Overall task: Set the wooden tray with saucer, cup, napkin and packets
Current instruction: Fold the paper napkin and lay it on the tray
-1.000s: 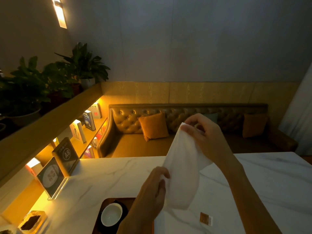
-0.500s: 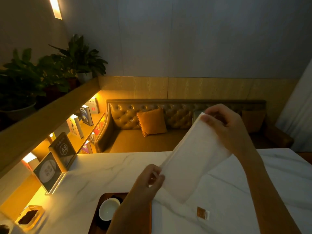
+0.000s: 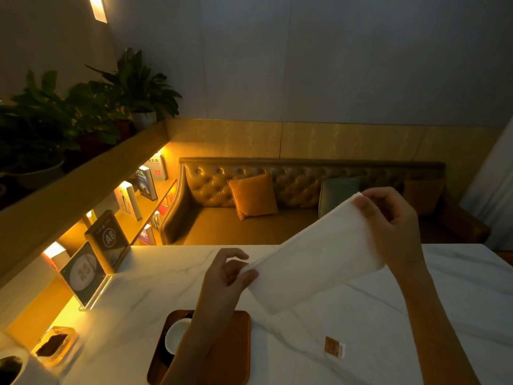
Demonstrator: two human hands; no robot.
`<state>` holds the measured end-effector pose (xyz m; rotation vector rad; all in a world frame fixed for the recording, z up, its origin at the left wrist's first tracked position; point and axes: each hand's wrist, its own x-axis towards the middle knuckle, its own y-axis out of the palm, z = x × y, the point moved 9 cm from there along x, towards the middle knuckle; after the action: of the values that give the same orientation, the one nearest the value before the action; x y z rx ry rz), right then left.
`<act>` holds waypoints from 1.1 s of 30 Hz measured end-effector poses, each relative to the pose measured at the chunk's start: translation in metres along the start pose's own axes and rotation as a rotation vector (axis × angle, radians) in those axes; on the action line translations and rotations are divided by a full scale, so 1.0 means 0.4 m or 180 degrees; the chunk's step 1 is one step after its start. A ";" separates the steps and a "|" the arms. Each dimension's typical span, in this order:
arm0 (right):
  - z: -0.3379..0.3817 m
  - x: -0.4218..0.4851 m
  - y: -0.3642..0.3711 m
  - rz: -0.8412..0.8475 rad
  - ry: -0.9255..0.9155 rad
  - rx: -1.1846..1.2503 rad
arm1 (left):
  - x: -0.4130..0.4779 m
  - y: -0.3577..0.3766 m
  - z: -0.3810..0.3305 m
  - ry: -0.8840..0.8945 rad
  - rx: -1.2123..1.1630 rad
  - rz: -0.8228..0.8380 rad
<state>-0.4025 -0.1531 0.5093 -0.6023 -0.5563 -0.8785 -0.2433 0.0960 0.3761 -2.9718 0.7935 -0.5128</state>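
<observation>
Right now both hands are holding a white napkin (image 3: 313, 257) up over the table (image 3: 133, 290), drawing it out into a long, slanted band. The left hand (image 3: 224, 276) is pinching the lower left end between thumb and curled fingers. The right hand (image 3: 388, 226) is pinching the upper right end the same way, higher and farther back. The napkin is looking soft and papery, with a faint dimpled surface and straight edges. It is hard to tell whether its lower edge is brushing the tabletop.

Below the left forearm a wooden tray (image 3: 233, 345) is lying flat at the near edge of the table, smooth, reddish brown and rounded at the corners. A round white cup (image 3: 176, 334) is sitting on a dark saucer (image 3: 166, 358) at the tray's left end, both partly hidden by the forearm. A small square packet (image 3: 334, 346), brown with a pale strip along one side, is lying on the table to the right of the tray, apart from it and below the napkin.

The tabletop is showing as glossy white stone with thin grey veins. At its left edge a clear acrylic sign stand (image 3: 83, 273) is standing upright, with a dark card marked A8 (image 3: 108, 237) just behind it. Beyond the table a button-tufted leather sofa (image 3: 211, 218) is carrying a plump orange cushion (image 3: 252, 195). Leafy potted plants (image 3: 133, 81) are standing on the ledge above a lit shelf of books (image 3: 145, 182).
</observation>
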 end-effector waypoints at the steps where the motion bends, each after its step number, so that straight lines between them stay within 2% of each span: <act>1: -0.004 -0.003 -0.002 -0.0040 0.0004 0.0025 | 0.002 -0.006 0.000 -0.0071 -0.0088 -0.0058; 11: -0.048 -0.018 -0.022 -0.0379 0.0253 0.0185 | 0.018 -0.020 0.011 -0.0274 -0.0064 -0.0131; 16: -0.058 -0.039 0.008 -0.0407 0.0338 0.0299 | 0.012 -0.007 0.020 -0.0503 -0.0531 -0.0478; 19: -0.071 -0.054 0.032 -0.0431 0.0414 0.0320 | 0.012 -0.025 0.023 -0.0509 -0.0553 -0.0934; 24: -0.088 -0.097 0.060 -0.0597 0.0545 0.0119 | 0.008 -0.068 -0.014 0.0020 -0.0050 -0.1494; 27: -0.097 -0.116 0.054 -0.0874 0.0573 -0.0044 | 0.010 -0.086 -0.040 0.0374 0.0357 -0.1518; 30: -0.104 -0.132 0.068 -0.1188 0.0706 -0.0013 | 0.018 -0.050 -0.064 0.0455 0.0453 -0.1396; 33: -0.093 -0.129 0.090 -0.1065 0.0680 -0.0109 | 0.040 -0.051 -0.085 0.0378 0.0348 -0.1451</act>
<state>-0.3920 -0.1331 0.4399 -0.4447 -0.4547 -1.2542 -0.2314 0.1081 0.4153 -3.0338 0.0742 -0.7242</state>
